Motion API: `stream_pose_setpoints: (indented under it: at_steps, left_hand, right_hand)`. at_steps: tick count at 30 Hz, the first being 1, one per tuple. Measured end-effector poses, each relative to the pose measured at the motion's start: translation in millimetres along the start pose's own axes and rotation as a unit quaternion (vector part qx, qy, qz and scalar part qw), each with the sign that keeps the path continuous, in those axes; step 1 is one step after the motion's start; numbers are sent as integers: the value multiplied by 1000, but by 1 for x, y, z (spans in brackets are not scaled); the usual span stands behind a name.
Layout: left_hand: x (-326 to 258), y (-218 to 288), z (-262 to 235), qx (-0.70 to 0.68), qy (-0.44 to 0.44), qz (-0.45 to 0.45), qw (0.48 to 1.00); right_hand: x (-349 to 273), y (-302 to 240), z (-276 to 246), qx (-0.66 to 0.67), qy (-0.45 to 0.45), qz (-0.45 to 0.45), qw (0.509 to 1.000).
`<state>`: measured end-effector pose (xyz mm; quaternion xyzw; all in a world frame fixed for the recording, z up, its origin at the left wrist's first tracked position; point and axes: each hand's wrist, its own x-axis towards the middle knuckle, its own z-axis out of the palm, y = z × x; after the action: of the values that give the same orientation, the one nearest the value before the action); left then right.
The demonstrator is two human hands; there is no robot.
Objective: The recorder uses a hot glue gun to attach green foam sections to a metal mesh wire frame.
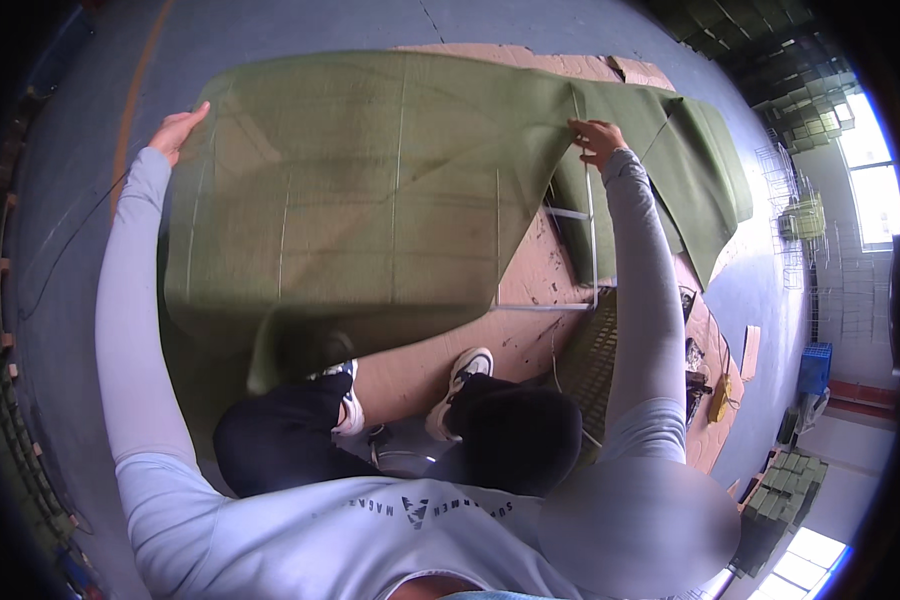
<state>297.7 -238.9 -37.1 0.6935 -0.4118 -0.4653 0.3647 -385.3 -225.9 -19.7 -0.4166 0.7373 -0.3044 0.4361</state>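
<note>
A large green sheet of thin, partly see-through fabric (340, 190) spreads in front of me. At its far left edge, my left hand (180, 132) pinches the border between closed fingers. My right hand (598, 142) grips another part of the sheet on the right, its fingers closed on a raised fold. Beneath the fabric lies a white wire frame (545, 307); its bare corner shows under my right forearm, and thin rods show through the cloth. More green fabric (705, 165) lies bunched and folded to the right. The sheet's near edge hangs blurred by my left shoe.
Brown cardboard (420, 365) covers the grey floor (300, 25) under the frame. A perforated crate (588, 365) stands beside my right knee, with dark tools and a yellow object (720, 398) farther right. Wire racks (785, 215), a blue crate (816, 368) and green stacks (785, 495) line the right side.
</note>
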Motion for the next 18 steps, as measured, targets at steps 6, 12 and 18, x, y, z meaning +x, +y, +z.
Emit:
stream_pose_setpoints:
  at_steps: [6, 12, 18]
  left_hand:
    - [-144, -20, -7, 50, -5, -47, 998]
    - [-281, -120, 23, -77, 91, -14, 993]
    - [-379, -158, 86, 204, 182, 115, 955]
  right_hand:
    - [-113, 3, 3, -182, 224, -323, 901]
    - [-219, -22, 88, -307, -1, -586, 750]
    - [-263, -41, 104, -561, -252, -383, 689]
